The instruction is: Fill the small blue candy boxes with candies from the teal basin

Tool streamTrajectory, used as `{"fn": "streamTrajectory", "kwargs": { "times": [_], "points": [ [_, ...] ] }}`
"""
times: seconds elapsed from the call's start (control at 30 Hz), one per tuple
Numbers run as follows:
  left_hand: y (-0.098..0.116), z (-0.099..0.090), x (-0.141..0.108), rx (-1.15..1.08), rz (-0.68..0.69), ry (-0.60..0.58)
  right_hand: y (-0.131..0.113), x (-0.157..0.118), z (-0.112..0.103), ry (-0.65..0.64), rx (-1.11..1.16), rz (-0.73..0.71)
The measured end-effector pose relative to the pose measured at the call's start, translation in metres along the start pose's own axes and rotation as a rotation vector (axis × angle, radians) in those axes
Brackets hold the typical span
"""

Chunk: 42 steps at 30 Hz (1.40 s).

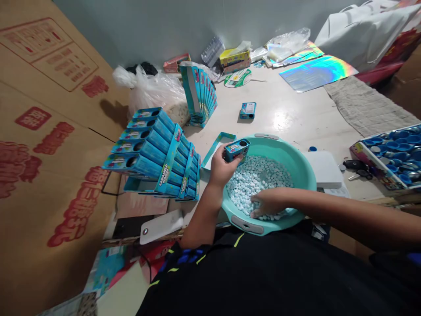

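My left hand (222, 166) is closed around a small blue printed box (237, 149) with a dark round hole at one end, held over the left rim of a turquoise basin (304, 175). Small white and pale-blue candies (243, 184) cover the basin's floor. My right hand (268, 202) reaches in from the right, its fingers curled into the candies and their tips partly buried. Left of the basin stands a tilted blue display tray (164, 175) with several long blue boxes stacked in it. An open blue tray (213, 147) lies behind my left hand.
Another small blue box (247, 110) lies behind the basin, beside fanned blue cartons (199, 94). At right are a white flat device (324, 169), keys (358, 168) and a carton of blue-capped items (391, 153). A large cardboard box (49, 153) walls the left; a white phone-shaped object (161, 227) lies in front.
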<state>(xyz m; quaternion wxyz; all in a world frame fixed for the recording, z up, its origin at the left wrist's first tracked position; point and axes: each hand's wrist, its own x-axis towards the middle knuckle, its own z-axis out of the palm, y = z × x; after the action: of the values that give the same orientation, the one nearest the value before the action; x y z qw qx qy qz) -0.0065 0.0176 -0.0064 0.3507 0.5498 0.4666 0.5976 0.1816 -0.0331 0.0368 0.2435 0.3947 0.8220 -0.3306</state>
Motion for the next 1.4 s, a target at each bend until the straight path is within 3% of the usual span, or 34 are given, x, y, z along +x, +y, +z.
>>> {"fn": "streamTrajectory", "kwargs": {
  "times": [0.1,0.17,0.23,0.37,0.43,0.5,0.7,0.93,1.13,1.3,1.4],
  "points": [
    [-0.001,0.001,0.000,0.021,0.000,-0.024,-0.004,0.000,-0.006,0.072,0.048,-0.031],
    [0.000,0.001,-0.001,0.070,-0.003,-0.056,-0.002,-0.003,-0.010,0.197,0.100,-0.049],
    [0.001,0.002,-0.002,0.172,-0.011,-0.115,0.004,-0.006,-0.016,0.416,0.248,-0.041],
    [0.006,0.002,-0.004,0.306,0.004,-0.317,0.020,-0.007,-0.034,0.982,0.812,-0.134],
    [0.009,0.003,-0.006,0.259,0.051,-0.409,0.023,-0.003,-0.044,1.183,1.015,-0.189],
    [0.012,0.004,-0.009,0.187,0.091,-0.460,0.023,0.003,-0.051,1.306,1.105,-0.181],
    [0.020,0.005,-0.018,0.108,0.118,-0.507,0.018,0.012,-0.051,1.321,1.119,-0.204],
    [0.024,0.005,-0.018,0.153,0.176,-0.519,0.020,0.005,-0.046,1.240,0.988,-0.191],
    [0.019,0.005,-0.015,0.228,0.188,-0.424,0.017,0.002,-0.042,1.302,0.959,-0.237],
    [0.018,0.006,-0.011,0.281,0.270,-0.414,0.020,0.002,-0.038,1.291,0.884,-0.248],
    [0.019,0.005,-0.011,0.234,0.230,-0.386,0.021,-0.002,-0.037,1.315,0.831,-0.261]
  ]
}}
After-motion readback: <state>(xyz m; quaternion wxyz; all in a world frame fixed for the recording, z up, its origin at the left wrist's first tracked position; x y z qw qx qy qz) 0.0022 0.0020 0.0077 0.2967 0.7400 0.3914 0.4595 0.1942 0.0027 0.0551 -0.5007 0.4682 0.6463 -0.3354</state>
